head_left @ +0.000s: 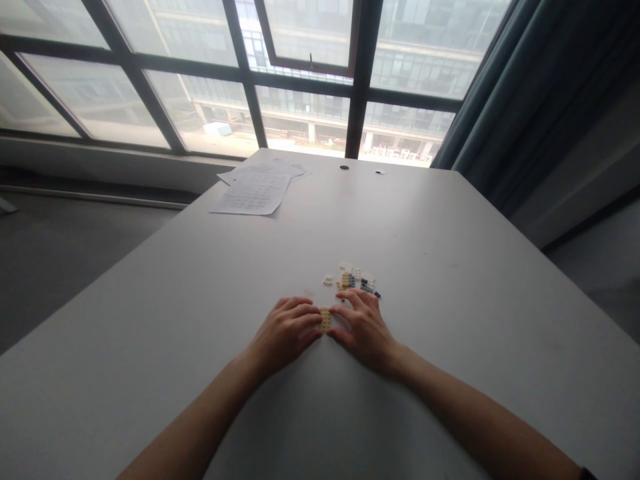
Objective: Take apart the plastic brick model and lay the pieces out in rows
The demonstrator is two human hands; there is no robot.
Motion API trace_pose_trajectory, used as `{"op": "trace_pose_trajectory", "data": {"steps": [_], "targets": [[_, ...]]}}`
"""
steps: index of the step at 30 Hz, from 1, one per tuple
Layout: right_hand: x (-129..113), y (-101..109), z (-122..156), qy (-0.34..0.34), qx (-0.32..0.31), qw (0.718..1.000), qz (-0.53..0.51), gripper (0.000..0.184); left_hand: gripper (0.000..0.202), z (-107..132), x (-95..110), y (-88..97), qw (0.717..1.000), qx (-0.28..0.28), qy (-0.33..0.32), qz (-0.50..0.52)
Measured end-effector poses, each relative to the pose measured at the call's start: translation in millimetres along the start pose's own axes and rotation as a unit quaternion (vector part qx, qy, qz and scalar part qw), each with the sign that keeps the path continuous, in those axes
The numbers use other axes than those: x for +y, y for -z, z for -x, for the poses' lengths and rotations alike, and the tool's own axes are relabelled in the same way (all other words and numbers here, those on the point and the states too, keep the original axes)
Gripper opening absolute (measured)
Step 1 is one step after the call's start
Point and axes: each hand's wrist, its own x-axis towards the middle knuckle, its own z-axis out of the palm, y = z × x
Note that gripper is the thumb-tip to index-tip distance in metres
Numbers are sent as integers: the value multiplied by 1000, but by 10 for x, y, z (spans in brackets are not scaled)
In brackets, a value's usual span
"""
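Observation:
A small tan studded building-brick plate (325, 320) lies between my two hands, low over the white table. My left hand (291, 327) has its fingers and thumb closed on the plate's left edge. From the other side, my right hand (364, 327) pinches the right edge with thumb and forefinger, its other fingers reaching forward. Just beyond my fingertips is a loose pile of small bricks (349, 279) in tan, white, grey and black. One white brick (328, 281) sits apart, left of the pile. The plate's outer edges are partly hidden by my fingers.
Printed paper sheets (257, 190) lie at the far left of the white table (200, 287). Two round holes, one being a cable hole (345, 167), are near its far edge. Windows (305, 113) stand behind, with a dark curtain (520, 87) at right.

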Motion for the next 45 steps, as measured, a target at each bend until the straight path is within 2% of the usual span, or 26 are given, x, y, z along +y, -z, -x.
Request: {"op": "trace_pose_trajectory", "data": {"steps": [6, 12, 18, 23, 27, 30, 31, 32, 33, 35, 37, 38, 40, 42, 45], "targets": [[11, -9, 3, -3, 5, 1000, 0, 33, 12, -11, 8, 9, 1000, 7, -3, -4], [220, 152, -164, -16, 24, 999, 37, 41, 23, -2, 21, 50, 999, 31, 10, -9], [375, 250, -443, -2, -86, 992, 95, 51, 21, 4, 19, 55, 999, 46, 8, -9], [383, 175, -549, 11, -139, 986, 96, 39, 19, 3, 27, 57, 999, 52, 5, -9], [370, 179, -503, 17, -97, 993, 58, 38, 19, -1, 23, 61, 997, 73, -3, -18], [270, 235, -362, 4, -38, 993, -109, 40, 24, -35, 85, 70, 992, 125, -3, -26], [216, 253, -300, -7, -29, 979, -202, 39, 28, -55, 125, 73, 989, 146, 0, -25], [156, 265, -234, -22, -30, 951, -306, 39, 32, -77, 172, 74, 986, 167, 4, -24], [94, 270, -168, -45, -40, 910, -411, 39, 35, -101, 223, 74, 982, 185, 8, -22], [-23, 255, -49, -100, -57, 805, -582, 44, 37, -143, 323, 66, 977, 211, 11, -17], [-110, 211, 42, -146, -63, 715, -681, 45, 34, -170, 400, 51, 974, 227, 14, -15], [-138, 184, 76, -164, -65, 684, -708, 44, 32, -176, 425, 44, 973, 231, 16, -16], [-169, 135, 120, -194, -61, 646, -736, 40, 26, -178, 452, 34, 972, 234, 21, -17], [-177, 106, 142, -215, -57, 623, -750, 39, 21, -172, 457, 33, 974, 227, 23, -14], [-170, 114, 153, -237, -49, 618, -748, 38, 18, -165, 451, 40, 976, 218, 25, -6]]}}
